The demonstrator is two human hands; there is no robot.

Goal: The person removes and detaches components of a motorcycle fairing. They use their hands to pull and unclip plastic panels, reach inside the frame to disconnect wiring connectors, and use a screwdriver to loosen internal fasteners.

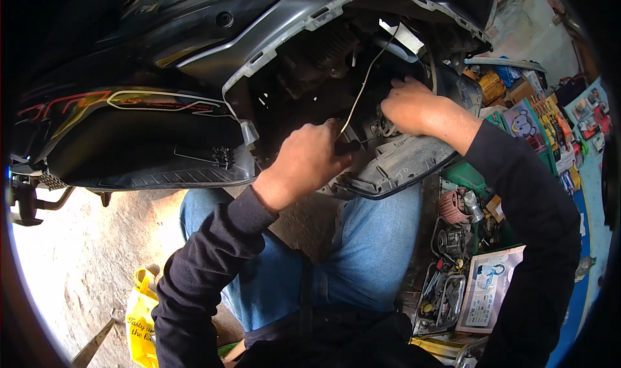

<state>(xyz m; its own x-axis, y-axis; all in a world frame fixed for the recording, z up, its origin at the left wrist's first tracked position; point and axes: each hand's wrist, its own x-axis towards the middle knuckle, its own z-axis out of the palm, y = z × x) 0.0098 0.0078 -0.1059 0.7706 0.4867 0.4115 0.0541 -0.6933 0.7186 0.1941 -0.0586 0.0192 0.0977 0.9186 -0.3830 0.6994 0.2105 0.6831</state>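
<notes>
A black scooter body (136, 135) stands before me with an opening in its side panels. Inside the opening my left hand (304, 158) is closed around something dark, largely hidden by the fingers. A thin pale wire (363, 86) runs upward beside this hand. My right hand (414, 106) reaches further in, its fingers bent by metal parts (387, 127); the fingertips are partly hidden, and I cannot make out what they grip. Below both hands lies a dusty grey panel piece (394, 169). An L-shaped hex key (194, 154) and several small screws (222, 156) rest on the footboard.
At the right stand trays (449, 303) of tools and parts, a pinkish ribbed part (455, 206), a printed board (490, 290) and stacked boxes (524, 125). A yellow bag (141, 319) is on the floor at the left. My knees are under the scooter's edge.
</notes>
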